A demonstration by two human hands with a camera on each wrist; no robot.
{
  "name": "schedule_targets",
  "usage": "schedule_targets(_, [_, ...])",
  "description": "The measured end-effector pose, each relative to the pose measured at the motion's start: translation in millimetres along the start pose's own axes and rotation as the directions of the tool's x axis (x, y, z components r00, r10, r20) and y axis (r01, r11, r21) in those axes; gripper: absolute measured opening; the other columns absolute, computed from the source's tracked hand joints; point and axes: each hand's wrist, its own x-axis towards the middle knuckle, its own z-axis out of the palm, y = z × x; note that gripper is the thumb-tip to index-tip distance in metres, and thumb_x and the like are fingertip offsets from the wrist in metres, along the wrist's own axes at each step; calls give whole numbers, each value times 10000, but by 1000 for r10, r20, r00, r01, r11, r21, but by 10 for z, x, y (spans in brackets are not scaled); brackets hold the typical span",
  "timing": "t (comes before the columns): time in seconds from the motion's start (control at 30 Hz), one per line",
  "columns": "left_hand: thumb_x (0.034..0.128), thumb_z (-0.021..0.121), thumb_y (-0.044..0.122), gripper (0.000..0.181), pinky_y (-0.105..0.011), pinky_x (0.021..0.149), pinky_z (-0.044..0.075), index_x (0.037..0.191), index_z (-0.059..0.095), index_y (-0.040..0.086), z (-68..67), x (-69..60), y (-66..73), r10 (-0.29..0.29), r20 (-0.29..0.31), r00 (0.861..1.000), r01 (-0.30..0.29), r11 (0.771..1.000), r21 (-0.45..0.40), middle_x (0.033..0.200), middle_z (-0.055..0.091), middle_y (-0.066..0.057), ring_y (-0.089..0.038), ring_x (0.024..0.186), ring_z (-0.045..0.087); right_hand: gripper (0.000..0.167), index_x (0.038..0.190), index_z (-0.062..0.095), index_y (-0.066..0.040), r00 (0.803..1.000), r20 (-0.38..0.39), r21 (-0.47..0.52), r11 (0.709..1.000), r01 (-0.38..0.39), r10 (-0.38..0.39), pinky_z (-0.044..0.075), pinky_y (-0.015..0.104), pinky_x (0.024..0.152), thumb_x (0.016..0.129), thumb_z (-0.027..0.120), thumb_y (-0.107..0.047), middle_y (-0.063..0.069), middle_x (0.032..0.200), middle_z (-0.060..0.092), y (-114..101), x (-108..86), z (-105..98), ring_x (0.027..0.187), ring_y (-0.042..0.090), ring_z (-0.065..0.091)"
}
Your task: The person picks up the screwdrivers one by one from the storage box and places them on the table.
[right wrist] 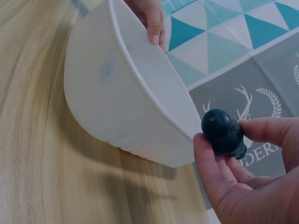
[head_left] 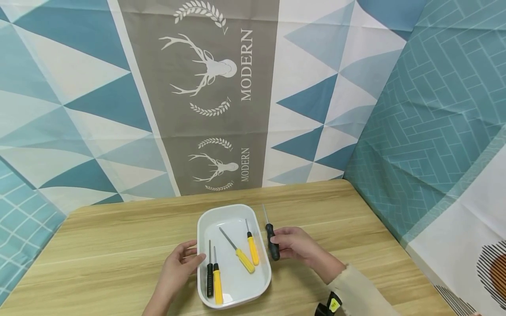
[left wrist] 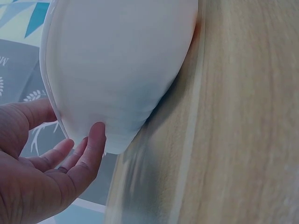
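A white tray point(head_left: 237, 289) stands on the table, holding a black-handled screwdriver point(head_left: 210, 278) and several yellow-handled ones, among them a screwdriver point(head_left: 245, 260) lying aslant. My left hand point(head_left: 176, 271) grips the tray's left rim, thumb over the edge; in the left wrist view the fingers of the hand point(left wrist: 60, 163) lie against the outer wall. Just right of the tray, my right hand point(head_left: 297, 246) pinches a larger black screwdriver point(head_left: 272, 241) by its handle, shaft pointing away. The right wrist view shows the handle's end point(right wrist: 223, 131) between thumb and fingers of the hand point(right wrist: 252, 177).
The wooden table point(head_left: 118, 245) extends on both sides of the tray. Behind it hangs a patterned cloth point(head_left: 217, 131) with deer prints, and a teal cloth point(head_left: 446, 114) hangs along the right side. A black strap with a yellow label point(head_left: 334, 304) is at the right sleeve.
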Motion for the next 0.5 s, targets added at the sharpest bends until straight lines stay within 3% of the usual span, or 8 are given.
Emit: schedule_targets(0.5, [857, 655, 129, 517, -273, 715, 586, 1323, 455, 30, 0, -20, -4, -13, -3, 1000, 13, 1000, 0, 1220, 553, -239, -220, 984, 621, 528, 1258, 409, 184, 1000, 7, -4, 1000, -11, 11, 584, 269, 721, 873, 573, -138, 55, 907, 636, 92, 19, -89, 748, 100, 615])
